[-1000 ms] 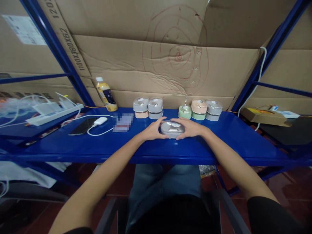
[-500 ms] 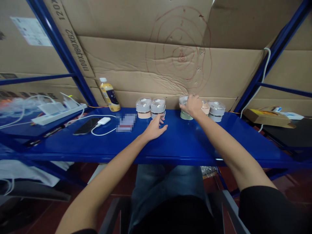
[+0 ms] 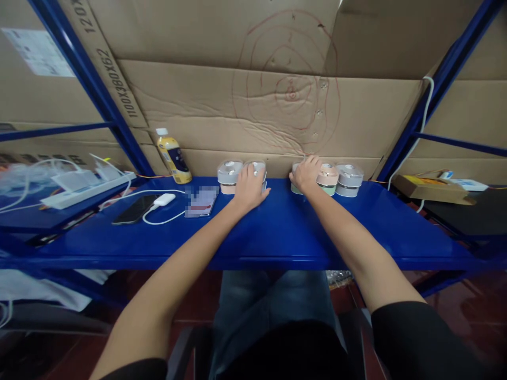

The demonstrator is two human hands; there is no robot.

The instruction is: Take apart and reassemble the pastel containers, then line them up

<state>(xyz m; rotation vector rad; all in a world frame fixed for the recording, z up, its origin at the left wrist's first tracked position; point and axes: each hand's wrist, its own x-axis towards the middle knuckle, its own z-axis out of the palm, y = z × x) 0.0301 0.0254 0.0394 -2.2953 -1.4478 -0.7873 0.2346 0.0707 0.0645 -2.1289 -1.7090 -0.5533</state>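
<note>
On the blue table (image 3: 277,237), two lidded round containers stand side by side left of centre, the outer one grey over peach (image 3: 228,178). Over the front and top of its grey neighbour (image 3: 259,168) lies my left hand (image 3: 250,187), its fingers bent round it and the thumb out to the right. My right hand (image 3: 308,173) grips a green container (image 3: 295,182) mostly hidden beneath it. Right beside that hand are a container with a peach top and green base (image 3: 327,178) and a grey one (image 3: 349,180).
A yellow bottle (image 3: 173,157), a dark phone (image 3: 134,209), a white charger (image 3: 164,199) with cable and a blurred flat item (image 3: 201,202) lie to the left. Behind is a cardboard wall (image 3: 198,105). A power strip (image 3: 87,191) is far left, a small box (image 3: 431,188) far right.
My left hand has moved up and forward onto the grey container. My right hand has shifted slightly left and down over the green container, showing more of the peach-topped one. The view has shifted slightly.
</note>
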